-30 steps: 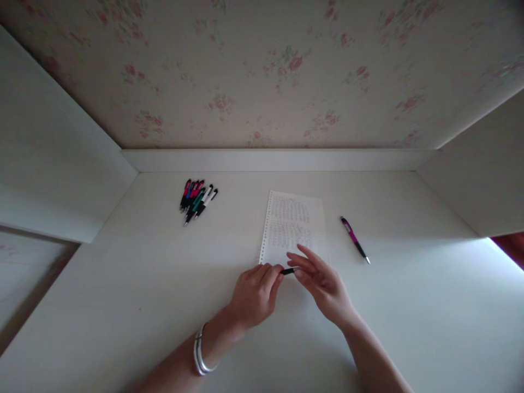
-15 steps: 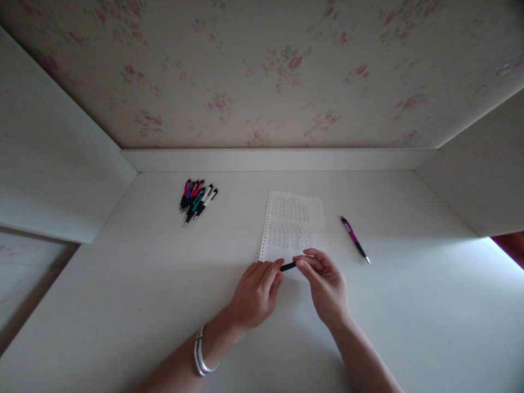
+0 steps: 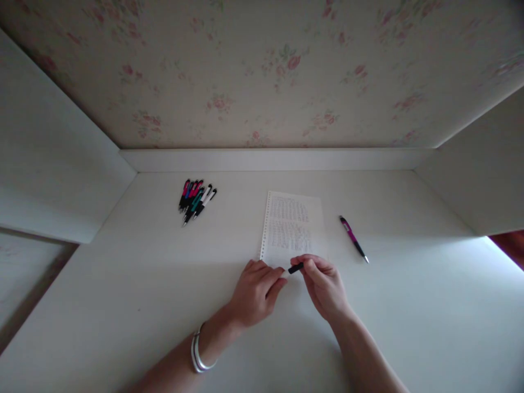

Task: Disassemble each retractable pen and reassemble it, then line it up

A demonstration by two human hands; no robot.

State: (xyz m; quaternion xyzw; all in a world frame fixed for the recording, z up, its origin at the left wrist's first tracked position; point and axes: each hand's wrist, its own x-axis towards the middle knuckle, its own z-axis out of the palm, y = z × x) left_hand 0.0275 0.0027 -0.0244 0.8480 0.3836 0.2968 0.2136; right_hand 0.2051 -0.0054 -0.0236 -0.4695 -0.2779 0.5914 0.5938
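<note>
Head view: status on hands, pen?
Left hand gripping pen at white part. Right hand pinching black end. Written sheet partly behind hands; nothing visibly blocking.

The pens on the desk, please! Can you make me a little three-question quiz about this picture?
1. True or false: the purple pen lies to the right of the paper.

2. Where are the silver bangles?
A. On the left wrist
B. On the right wrist
C. On the paper

3. What are the left hand and the right hand both holding?

Key: 1. True. 2. A. 3. A black-and-white pen.
</note>
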